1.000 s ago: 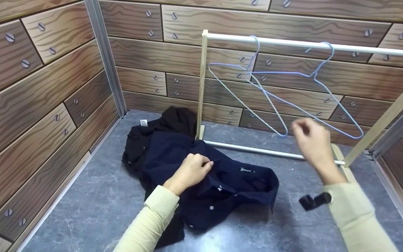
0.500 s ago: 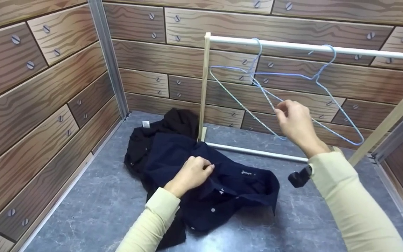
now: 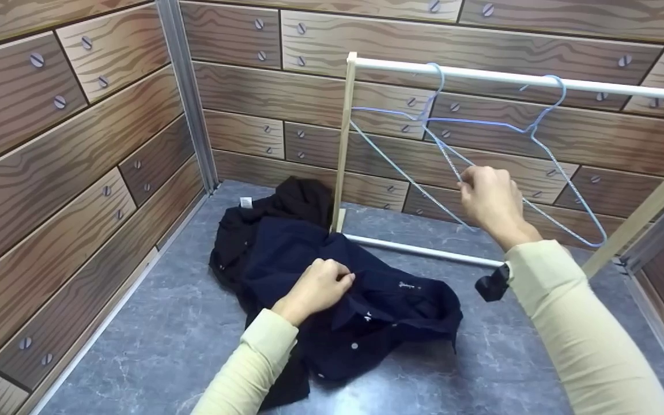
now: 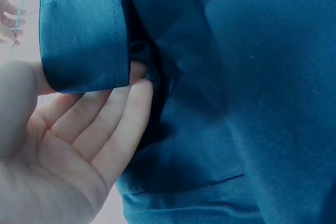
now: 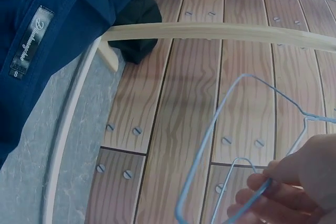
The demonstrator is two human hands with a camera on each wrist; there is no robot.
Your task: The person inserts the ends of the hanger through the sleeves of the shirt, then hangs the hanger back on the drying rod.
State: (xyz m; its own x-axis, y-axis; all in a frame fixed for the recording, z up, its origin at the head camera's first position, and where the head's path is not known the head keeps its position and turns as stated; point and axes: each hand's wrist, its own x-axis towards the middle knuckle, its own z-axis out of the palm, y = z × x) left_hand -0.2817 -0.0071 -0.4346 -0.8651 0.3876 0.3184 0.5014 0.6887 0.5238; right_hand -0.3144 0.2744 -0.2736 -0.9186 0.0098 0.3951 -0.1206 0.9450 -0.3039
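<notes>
A dark navy shirt (image 3: 389,305) with a collar, label and light buttons lies on the floor. My left hand (image 3: 317,285) pinches its fabric near the front; in the left wrist view the thumb goes behind a stitched fold (image 4: 84,38), with the fingers curled beneath it. On the rack's top bar hang two blue wire hangers, the left hanger (image 3: 407,167) and the right hanger (image 3: 568,178). My right hand (image 3: 490,199) grips the left hanger by its lower right corner, which the fingers hide in the head view. The right wrist view shows the wire (image 5: 197,163) running into those fingers.
A clothes rack with a white top bar (image 3: 499,78), wooden posts and a white lower bar (image 3: 424,249) stands by the back wall. Dark brown clothing (image 3: 303,196) with a white tag lies partly under the shirt. Wood-patterned walls (image 3: 72,173) enclose the grey floor (image 3: 153,328).
My right hand has moved left and forward onto the left hanger and now grips it. The left hand keeps its hold on the shirt. The head view has shifted slightly.
</notes>
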